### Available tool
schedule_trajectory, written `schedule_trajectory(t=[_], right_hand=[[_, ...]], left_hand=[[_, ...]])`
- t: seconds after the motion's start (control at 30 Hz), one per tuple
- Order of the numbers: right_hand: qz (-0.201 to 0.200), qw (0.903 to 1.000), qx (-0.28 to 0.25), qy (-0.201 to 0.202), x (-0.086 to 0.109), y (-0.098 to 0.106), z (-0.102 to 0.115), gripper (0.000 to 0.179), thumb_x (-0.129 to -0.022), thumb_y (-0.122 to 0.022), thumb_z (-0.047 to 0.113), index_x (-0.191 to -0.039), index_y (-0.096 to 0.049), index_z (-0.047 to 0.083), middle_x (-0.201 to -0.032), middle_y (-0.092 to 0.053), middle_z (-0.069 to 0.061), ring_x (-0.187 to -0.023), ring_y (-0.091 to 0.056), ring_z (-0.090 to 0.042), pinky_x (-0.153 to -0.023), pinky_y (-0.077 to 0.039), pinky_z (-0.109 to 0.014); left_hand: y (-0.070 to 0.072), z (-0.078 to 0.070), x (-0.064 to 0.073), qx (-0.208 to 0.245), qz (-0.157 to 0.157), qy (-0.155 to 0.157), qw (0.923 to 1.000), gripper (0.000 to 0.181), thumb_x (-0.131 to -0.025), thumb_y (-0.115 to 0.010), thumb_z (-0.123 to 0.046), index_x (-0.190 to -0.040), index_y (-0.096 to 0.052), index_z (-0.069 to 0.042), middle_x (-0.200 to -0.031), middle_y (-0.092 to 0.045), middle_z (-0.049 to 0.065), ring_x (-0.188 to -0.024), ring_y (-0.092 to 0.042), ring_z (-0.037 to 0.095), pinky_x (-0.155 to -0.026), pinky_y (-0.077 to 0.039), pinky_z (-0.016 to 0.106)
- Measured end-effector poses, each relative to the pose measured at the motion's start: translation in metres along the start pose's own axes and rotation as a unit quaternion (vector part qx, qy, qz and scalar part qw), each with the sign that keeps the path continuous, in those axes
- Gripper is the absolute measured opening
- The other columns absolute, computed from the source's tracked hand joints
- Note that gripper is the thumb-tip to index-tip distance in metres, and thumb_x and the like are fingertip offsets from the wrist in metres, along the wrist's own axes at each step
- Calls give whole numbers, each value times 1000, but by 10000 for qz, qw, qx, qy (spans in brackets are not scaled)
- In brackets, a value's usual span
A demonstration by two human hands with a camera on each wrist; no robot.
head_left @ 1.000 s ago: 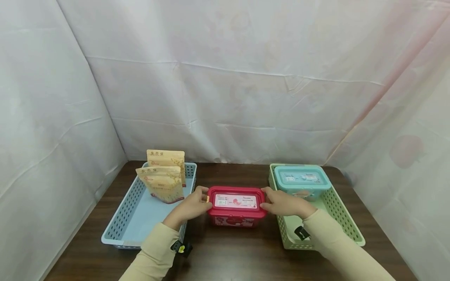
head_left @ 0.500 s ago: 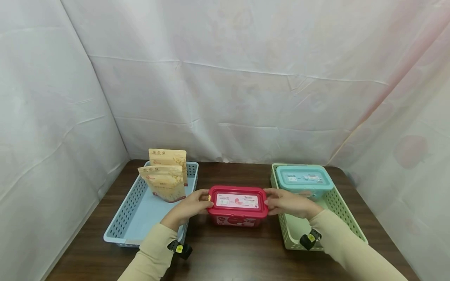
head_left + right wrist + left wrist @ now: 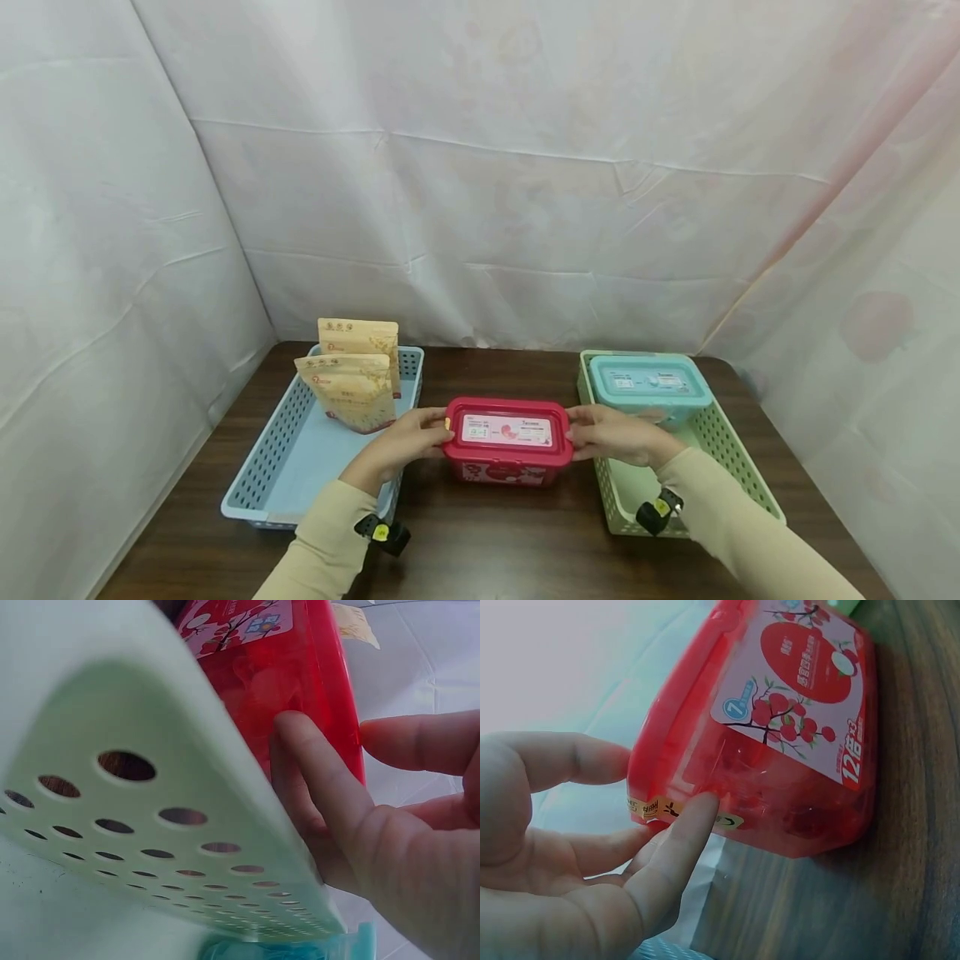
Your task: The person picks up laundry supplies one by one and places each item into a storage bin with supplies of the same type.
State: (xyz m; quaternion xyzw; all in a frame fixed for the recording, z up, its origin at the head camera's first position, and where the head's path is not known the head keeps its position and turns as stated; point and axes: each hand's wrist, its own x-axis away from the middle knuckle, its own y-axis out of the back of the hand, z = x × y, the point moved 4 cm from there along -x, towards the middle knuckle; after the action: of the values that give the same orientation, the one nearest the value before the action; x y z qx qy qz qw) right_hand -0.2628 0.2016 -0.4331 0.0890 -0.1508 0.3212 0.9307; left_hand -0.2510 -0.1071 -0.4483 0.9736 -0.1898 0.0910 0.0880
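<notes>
A red lidded plastic box [image 3: 506,454] stands on the dark wooden table between two baskets, its pink label facing up. My left hand [image 3: 408,437] grips its left end, thumb at the lid's edge. In the left wrist view, the fingertips [image 3: 703,806] touch the side wall near a yellow sticker [image 3: 660,810] under the lid. At the opposite end my right hand [image 3: 618,435] holds the box, with thumb at the lid's edge and fingers lower on the wall. Seen from the right wrist, the red box [image 3: 262,690] is partly hidden behind the green basket's wall.
On the left, a blue basket [image 3: 258,462] holds two upright beige pouches [image 3: 352,392]. The green basket [image 3: 723,450] on the right contains a turquoise lidded box [image 3: 648,381] at its back; my right forearm reaches over it. A white cloth wall [image 3: 480,208] surrounds the table.
The right hand has shifted its grip, its fingers now lying lower along the box's right end. The view has moved slightly; the box stays in place between the baskets.
</notes>
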Motion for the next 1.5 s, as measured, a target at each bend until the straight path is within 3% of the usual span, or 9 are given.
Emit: schedule_trajectory(t=[0.27, 0.67, 0.83, 1.2, 1.5], right_hand=[[80, 10000, 0, 45, 1, 0, -2, 62, -100, -52, 3, -146, -18, -22, -132, -50, -30, -111, -62, -32, -95, -53, -44], [164, 9985, -437, 279, 8, 7, 6, 61, -103, -48, 3, -148, -13, -20, -128, -53, -28, -107, -63, -31, -95, -53, -45], [67, 9977, -500, 463, 13, 6, 12, 63, -103, -49, 5, -148, -13, -21, -129, -54, -28, -109, -64, -31, -96, -52, -43], [-436, 9918, -845, 850, 23, 9, 22, 64, -103, -56, 8, -149, -20, -19, -122, -63, -19, -99, -69, -22, -91, -55, -35], [-647, 9856, -1172, 1028, 30, 14, 29, 64, -103, -55, 7, -151, -19, -16, -125, -63, -18, -102, -69, -24, -93, -54, -37]], left_hand=[[1, 2, 0, 230, 148, -23, 9996, 54, -103, -55, -16, -145, -38, 14, -132, -57, 27, -103, -67, 29, -92, -54, 47], [3, -5, 4, 598, -178, -197, 9979, 58, -99, -64, -23, -145, -45, 6, -134, -58, 25, -107, -68, 31, -92, -53, 46], [6, -9, 7, 840, -336, -203, 9957, 59, -97, -68, -25, -145, -48, 4, -135, -58, 24, -107, -68, 31, -95, -50, 50], [10, -25, 15, 1172, -619, -470, 9901, 56, -95, -71, -24, -143, -54, -1, -135, -60, 21, -107, -68, 27, -92, -53, 43], [9, -37, 16, 1462, -691, -487, 9856, 55, -95, -72, -25, -144, -54, -5, -136, -59, 17, -111, -66, 27, -94, -52, 44]])
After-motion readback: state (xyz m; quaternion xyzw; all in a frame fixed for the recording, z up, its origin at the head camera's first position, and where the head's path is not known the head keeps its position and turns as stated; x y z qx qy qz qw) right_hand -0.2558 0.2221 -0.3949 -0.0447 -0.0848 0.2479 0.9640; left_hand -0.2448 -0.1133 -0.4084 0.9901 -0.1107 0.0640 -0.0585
